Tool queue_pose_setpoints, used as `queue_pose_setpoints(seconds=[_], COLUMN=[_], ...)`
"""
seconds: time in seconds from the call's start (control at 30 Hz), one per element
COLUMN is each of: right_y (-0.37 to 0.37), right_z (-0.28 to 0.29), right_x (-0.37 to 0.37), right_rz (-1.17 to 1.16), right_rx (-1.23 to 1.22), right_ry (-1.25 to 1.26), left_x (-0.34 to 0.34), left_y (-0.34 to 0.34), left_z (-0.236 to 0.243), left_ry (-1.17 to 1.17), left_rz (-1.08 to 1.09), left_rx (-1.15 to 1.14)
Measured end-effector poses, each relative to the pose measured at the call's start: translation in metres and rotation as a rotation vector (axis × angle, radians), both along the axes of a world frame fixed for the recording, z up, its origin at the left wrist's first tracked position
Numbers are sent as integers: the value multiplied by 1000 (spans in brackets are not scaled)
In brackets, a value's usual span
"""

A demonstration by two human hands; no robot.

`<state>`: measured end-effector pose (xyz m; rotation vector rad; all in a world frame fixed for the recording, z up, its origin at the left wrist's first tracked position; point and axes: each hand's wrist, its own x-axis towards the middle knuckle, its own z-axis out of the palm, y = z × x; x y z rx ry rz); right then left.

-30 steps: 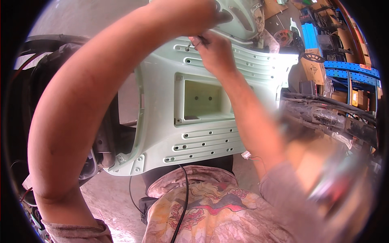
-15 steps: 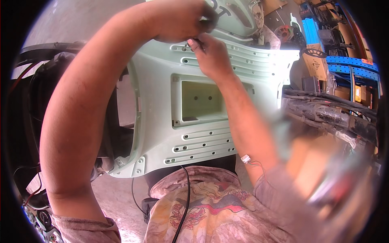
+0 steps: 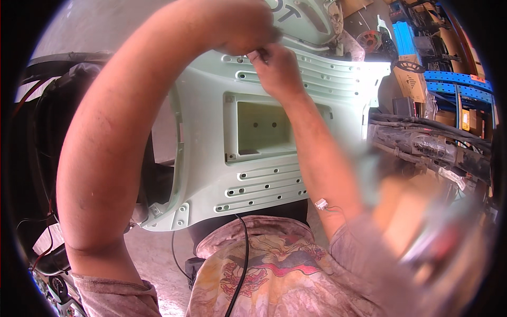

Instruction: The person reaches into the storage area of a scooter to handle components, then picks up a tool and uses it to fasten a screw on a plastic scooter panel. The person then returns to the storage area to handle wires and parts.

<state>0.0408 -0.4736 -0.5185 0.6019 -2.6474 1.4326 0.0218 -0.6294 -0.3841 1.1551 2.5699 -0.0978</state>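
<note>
A pale green molded plastic panel (image 3: 203, 113), which looks like a scooter's footboard, lies in front of me with slotted ribs and a rectangular opening in its middle. Over its far edge, my left hand (image 3: 245, 31) bends at the wrist with fingers curled; motion smears it and hides what it grips. Just beside and below it, my right hand (image 3: 280, 71) is closed in a pinch, thumb and forefinger meeting the left hand above the far rows of slots. Whatever small thing sits between these fingertips is too hidden to name.
Another pale green panel (image 3: 311, 21) with dark lettering lies beyond. A black cable (image 3: 244, 259) hangs over my shirt, and a white connector (image 3: 321, 204) on thin wires is by my right forearm. Blue shelving (image 3: 457, 87), cartons and dark frame parts crowd the right side.
My left hand has turned and shifted slightly down toward the right hand, its forearm moving a little right. My right hand stays pinched in nearly the same spot.
</note>
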Motion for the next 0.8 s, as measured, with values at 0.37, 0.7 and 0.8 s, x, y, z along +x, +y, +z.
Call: queue_pose_setpoints(seconds=[0.37,0.7,0.8], right_y=[5,-2,-1], right_z=[-11,-2,0], right_x=[-8,-3,-1], right_rz=[36,54,45], right_rx=[77,35,21], right_ry=[93,55,23], left_x=[33,26,13], left_y=[15,-2,-5], left_z=[1,-7,-15], left_ry=[214,132,76], left_rz=[347,91,20], left_rx=[179,154,71])
